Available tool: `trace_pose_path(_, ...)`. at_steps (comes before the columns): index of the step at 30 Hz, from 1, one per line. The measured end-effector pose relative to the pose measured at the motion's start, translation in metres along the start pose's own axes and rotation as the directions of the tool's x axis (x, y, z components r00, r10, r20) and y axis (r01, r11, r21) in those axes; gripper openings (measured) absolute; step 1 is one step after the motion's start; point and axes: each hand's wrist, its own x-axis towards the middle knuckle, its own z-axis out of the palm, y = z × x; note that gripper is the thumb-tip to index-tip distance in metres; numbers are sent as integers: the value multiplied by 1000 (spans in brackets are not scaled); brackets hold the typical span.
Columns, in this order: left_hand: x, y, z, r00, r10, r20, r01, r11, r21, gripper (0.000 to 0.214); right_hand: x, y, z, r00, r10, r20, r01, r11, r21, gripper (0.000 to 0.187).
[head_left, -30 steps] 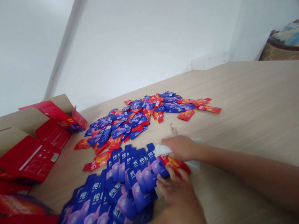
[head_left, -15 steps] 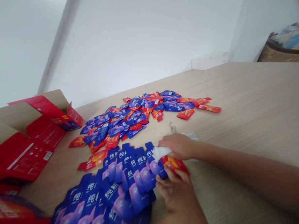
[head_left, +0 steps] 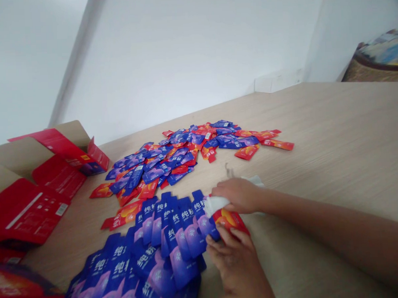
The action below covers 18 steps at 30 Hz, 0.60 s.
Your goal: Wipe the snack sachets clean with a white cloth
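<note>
My left hand presses fingers on the red packet at the right end of the fanned blue packets, probably to stop it sliding; I can't tell whether they grip beneath. My right hand is clamped on a white tissue over the packet's top. Beyond the fan lies the mixed pile, leftward red cartons; rightward the table spreads wide, leaving room.

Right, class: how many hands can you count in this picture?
2. The right hand holds a white cloth or tissue by the far end of a red packet; the left hand touches its near end. No others show.
</note>
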Motion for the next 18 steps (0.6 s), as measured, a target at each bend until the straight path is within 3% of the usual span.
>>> trace_pose_path(3,-1,1,1,998,-4,-58,5,1000,11,36,2,9,1,991,124,-57,-128,989,-73,29)
trace_pose_path(5,-1,1,2,996,-7,-86,8,1000,13,35,0,8,-3,988,119,-98,-125,991,-53,27)
trace_pose_path(7,-2,2,4,995,-9,-101,10,1000,12,35,-3,2,-8,993,42,-112,-42,999,0,27)
trace_pose_path(10,-2,2,7,994,-9,-107,10,1000,7,36,-6,-10,-10,990,-136,-38,138,988,66,26)
trace_pose_path(12,-3,1,9,994,-8,-106,8,1000,3,38,-6,-12,-7,984,-175,9,174,982,70,27)
trace_pose_path(18,-3,-1,11,993,-9,-121,6,1000,-21,39,2,3,3,996,79,-46,-81,996,-39,32)
